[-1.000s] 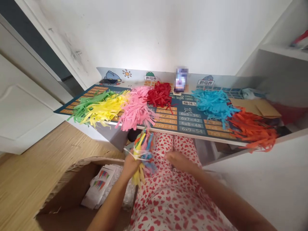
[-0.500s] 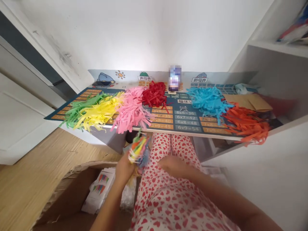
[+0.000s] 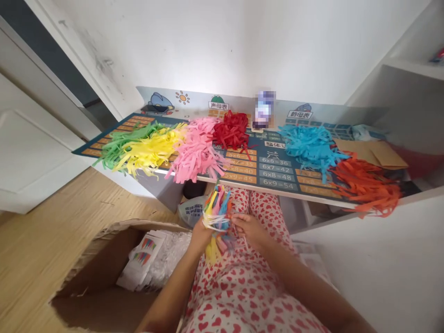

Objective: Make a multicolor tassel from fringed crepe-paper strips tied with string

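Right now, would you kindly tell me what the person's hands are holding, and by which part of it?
Both hands hold a bundle of multicoloured paper strips at its middle, around a white tie: the left hand grips it from below, and the right hand pinches its side.

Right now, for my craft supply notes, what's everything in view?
green strips: 1 pile, green, desk's left end
yellow strips: 1 pile, yellow, overlapping the green
pink strips: 1 pile, pink, next to the yellow
red strips: 1 pile, red, back of desk
blue strips: 1 pile, blue, desk's right side
orange strips: 1 pile, orange, desk's right end
desk mat: 1, dark blue and orange, on desk
envelope: 1, brown, desk's right end
box: 1, brown cardboard, floor
printed sheets: a stack, white, in box
bubble wrap: 1, clear, in box
trousers: 1 pair, white with red hearts, worn
paper bunch: 1, multicoloured, in the hands
left hand: gripping the bunch
right hand: touching the bunch
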Tool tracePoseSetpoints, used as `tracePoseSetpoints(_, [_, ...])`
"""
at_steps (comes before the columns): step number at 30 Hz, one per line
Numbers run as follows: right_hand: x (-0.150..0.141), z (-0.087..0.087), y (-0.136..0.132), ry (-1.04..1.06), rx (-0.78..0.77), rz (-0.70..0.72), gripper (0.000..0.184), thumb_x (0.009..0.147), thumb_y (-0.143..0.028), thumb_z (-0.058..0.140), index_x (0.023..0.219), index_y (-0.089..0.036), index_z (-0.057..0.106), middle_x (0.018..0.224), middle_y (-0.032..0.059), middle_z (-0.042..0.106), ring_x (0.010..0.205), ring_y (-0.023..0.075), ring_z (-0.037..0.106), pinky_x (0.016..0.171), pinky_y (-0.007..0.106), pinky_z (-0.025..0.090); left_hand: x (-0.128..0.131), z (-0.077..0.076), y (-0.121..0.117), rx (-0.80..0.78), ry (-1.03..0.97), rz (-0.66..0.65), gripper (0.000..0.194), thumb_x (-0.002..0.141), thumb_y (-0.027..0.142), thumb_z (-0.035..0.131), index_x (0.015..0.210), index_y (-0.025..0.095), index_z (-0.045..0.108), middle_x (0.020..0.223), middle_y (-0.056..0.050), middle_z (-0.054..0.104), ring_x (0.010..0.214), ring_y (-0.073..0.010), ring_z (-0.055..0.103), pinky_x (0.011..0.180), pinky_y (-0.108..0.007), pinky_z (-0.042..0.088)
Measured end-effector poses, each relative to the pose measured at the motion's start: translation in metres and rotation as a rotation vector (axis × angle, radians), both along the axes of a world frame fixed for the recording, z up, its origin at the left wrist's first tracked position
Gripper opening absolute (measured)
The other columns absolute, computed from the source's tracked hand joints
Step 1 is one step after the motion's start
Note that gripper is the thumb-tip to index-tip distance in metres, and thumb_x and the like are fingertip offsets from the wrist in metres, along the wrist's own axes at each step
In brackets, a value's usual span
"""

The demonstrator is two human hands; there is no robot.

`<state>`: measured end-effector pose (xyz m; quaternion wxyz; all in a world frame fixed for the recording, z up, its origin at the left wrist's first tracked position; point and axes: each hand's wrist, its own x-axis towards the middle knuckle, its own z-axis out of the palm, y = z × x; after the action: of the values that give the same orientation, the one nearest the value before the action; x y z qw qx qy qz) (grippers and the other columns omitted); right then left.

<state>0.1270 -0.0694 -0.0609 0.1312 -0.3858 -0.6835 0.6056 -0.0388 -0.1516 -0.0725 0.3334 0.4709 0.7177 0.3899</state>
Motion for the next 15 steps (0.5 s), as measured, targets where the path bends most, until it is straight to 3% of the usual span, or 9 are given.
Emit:
tracePoseSetpoints(3, [0.005, 0.008, -0.01, -0.057, 0.147, 0.016, 0.03, 0.091, -0.038, 0.046, 0.08, -0.015, 0.063, 0.07, 0.0019, 0.059, 0.056, 0.0106, 0.044, 0.056, 0.024, 0.034, 0.004, -0.006, 0.001, -0.075, 0.21, 0.065, 0.043, 0.084, 0.028, 0.054, 0.126, 0.021, 0.055, 0.127, -0.011, 0.064, 0.119, -0.0264, 0.058, 0.097, -0.04, 0.047])
tracePoseSetpoints(5, [0.006, 0.024, -0.011, -0.17, 0.425, 0.209, 0.024, 0.089, -0.026, 0.05, 0.071, -0.015, 0.063, 0.074, 0.0041, 0.062, 0.067, 0.0137, 0.051, 0.064, 0.026, 0.037, 0.009, 0.001, -0.002, -0.126, 0.273, 0.015, 0.041, 0.082, 0.025, 0.056, 0.123, 0.021, 0.056, 0.118, -0.013, 0.067, 0.112, -0.029, 0.062, 0.092, -0.041, 0.048])
tracePoseSetpoints(7, [0.005, 0.044, -0.01, -0.305, 0.735, 0.442, 0.023, 0.088, -0.02, 0.05, 0.07, -0.015, 0.063, 0.078, 0.0069, 0.064, 0.076, 0.0172, 0.053, 0.072, 0.03, 0.039, 0.012, 0.014, -0.006, -0.196, 0.419, -0.124, 0.039, 0.081, 0.019, 0.055, 0.12, 0.021, 0.059, 0.107, -0.013, 0.069, 0.103, -0.0301, 0.065, 0.087, -0.041, 0.049])
tracePoseSetpoints(9, [0.004, 0.061, -0.005, -0.345, 0.913, 0.558, 0.02, 0.088, -0.024, 0.055, 0.072, -0.015, 0.065, 0.084, 0.0091, 0.064, 0.086, 0.0208, 0.054, 0.081, 0.034, 0.04, 0.013, 0.027, -0.012, -0.224, 0.529, -0.331, 0.035, 0.08, 0.017, 0.054, 0.114, 0.021, 0.062, 0.102, -0.013, 0.07, 0.097, -0.0292, 0.067, 0.084, -0.038, 0.049])
tracePoseSetpoints(10, [0.003, 0.067, 0.0, -0.308, 0.932, 0.582, 0.02, 0.087, -0.029, 0.06, 0.073, -0.016, 0.066, 0.087, 0.0091, 0.064, 0.09, 0.022, 0.054, 0.085, 0.036, 0.039, 0.012, 0.033, -0.014, -0.205, 0.518, -0.449, 0.031, 0.08, 0.018, 0.054, 0.109, 0.022, 0.064, 0.1, -0.011, 0.071, 0.096, -0.0281, 0.067, 0.083, -0.036, 0.049])
tracePoseSetpoints(12, [0.005, 0.071, 0.012, -0.16, 0.794, 0.65, 0.022, 0.081, -0.039, 0.068, 0.077, -0.017, 0.067, 0.094, 0.0076, 0.065, 0.095, 0.0219, 0.054, 0.089, 0.036, 0.04, 0.009, 0.041, -0.019, -0.117, 0.326, -0.686, 0.022, 0.081, 0.024, 0.058, 0.1, 0.023, 0.068, 0.097, -0.007, 0.073, 0.091, -0.0249, 0.068, 0.081, -0.031, 0.05])
tracePoseSetpoints(14, [0.008, 0.066, 0.025, -0.032, 0.476, 0.713, 0.031, 0.079, -0.048, 0.068, 0.087, -0.018, 0.068, 0.097, 0.0061, 0.066, 0.092, 0.0195, 0.058, 0.085, 0.032, 0.044, 0.005, 0.042, -0.021, -0.034, 0.036, -0.869, 0.023, 0.08, 0.031, 0.062, 0.101, 0.024, 0.07, 0.095, -0.004, 0.074, 0.086, -0.022, 0.068, 0.08, -0.029, 0.051])
tracePoseSetpoints(15, [0.01, 0.06, 0.03, -0.005, 0.316, 0.677, 0.035, 0.083, -0.051, 0.063, 0.093, -0.018, 0.068, 0.097, 0.0061, 0.067, 0.089, 0.0186, 0.06, 0.082, 0.031, 0.047, 0.003, 0.041, -0.021, 0.0, -0.109, -0.904, 0.029, 0.08, 0.034, 0.064, 0.107, 0.024, 0.069, 0.097, -0.003, 0.074, 0.086, -0.0215, 0.068, 0.081, -0.029, 0.052])
